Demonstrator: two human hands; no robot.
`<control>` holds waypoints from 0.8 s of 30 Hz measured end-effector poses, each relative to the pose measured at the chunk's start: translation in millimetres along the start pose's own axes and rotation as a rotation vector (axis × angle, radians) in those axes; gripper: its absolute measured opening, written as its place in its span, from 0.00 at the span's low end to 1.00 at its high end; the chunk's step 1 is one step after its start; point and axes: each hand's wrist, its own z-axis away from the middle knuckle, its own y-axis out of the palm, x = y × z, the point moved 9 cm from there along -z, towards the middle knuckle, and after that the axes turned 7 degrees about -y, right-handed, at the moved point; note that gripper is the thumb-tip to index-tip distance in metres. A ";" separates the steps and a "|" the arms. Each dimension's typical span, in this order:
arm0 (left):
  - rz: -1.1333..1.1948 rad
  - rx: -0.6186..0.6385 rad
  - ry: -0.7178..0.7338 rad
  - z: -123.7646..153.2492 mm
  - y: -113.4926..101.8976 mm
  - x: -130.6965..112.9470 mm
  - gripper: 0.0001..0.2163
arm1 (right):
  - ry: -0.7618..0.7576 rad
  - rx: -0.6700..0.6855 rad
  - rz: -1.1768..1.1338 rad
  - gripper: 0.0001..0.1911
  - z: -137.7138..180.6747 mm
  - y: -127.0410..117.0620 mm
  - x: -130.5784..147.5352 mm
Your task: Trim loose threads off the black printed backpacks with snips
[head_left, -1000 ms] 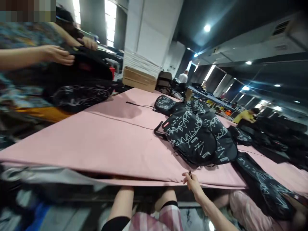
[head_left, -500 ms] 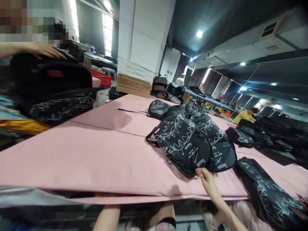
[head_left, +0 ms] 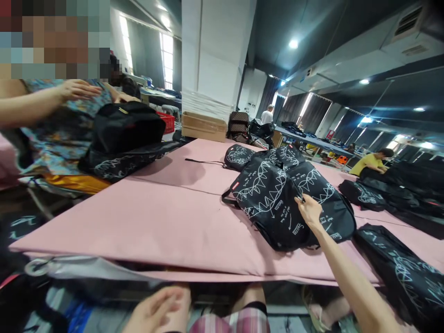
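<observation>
One co-worker's sleeveless arm [head_left: 38, 104] shows at the far left, beside one dark backpack [head_left: 130, 125] that sits on one printed black piece [head_left: 121, 167]. Next come one red crate [head_left: 169, 122], one cardboard box [head_left: 204, 126] at the back edge of the pink-covered desk [head_left: 132, 226], and one checked bag [head_left: 238, 125]. On the desk, right of its middle, lie one small printed pouch [head_left: 237, 156] with its strap stretched leftward, two large overlapping backpacks, and one printed piece partly hidden behind them. One long black bag [head_left: 398, 268] lies at the near right; the dark pile beyond is too merged to count.

The front backpack [head_left: 265, 199] is black, with looping white scribbles, white lettering including "Success" and a red label at its upper left corner; it overlaps the similarly printed rear backpack [head_left: 340, 219] on its right.

The left hand [head_left: 157, 307], blurred, is loosely spread with bent fingers, below the desk edge. The right hand [head_left: 310, 210] is over the overlap, fingers drawn together around a small dark item [head_left: 303, 200]; whether they also pinch cloth cannot be told.
</observation>
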 end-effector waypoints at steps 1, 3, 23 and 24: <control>-0.044 -0.042 0.055 -2.6 -14.8 -12.0 0.23 | -0.146 -0.100 0.006 0.15 5.7 -18.7 23.1; -0.158 -0.116 0.192 -3.0 -37.5 -45.5 0.22 | -0.483 -0.245 0.030 0.13 25.2 -58.4 69.5; -1.189 -0.557 0.249 68.8 -18.3 -66.8 0.28 | -0.924 0.005 -0.286 0.19 3.1 -64.1 277.0; -1.170 -0.547 0.193 64.3 -16.5 -48.3 0.28 | -0.862 0.008 -0.370 0.18 2.4 -56.5 278.2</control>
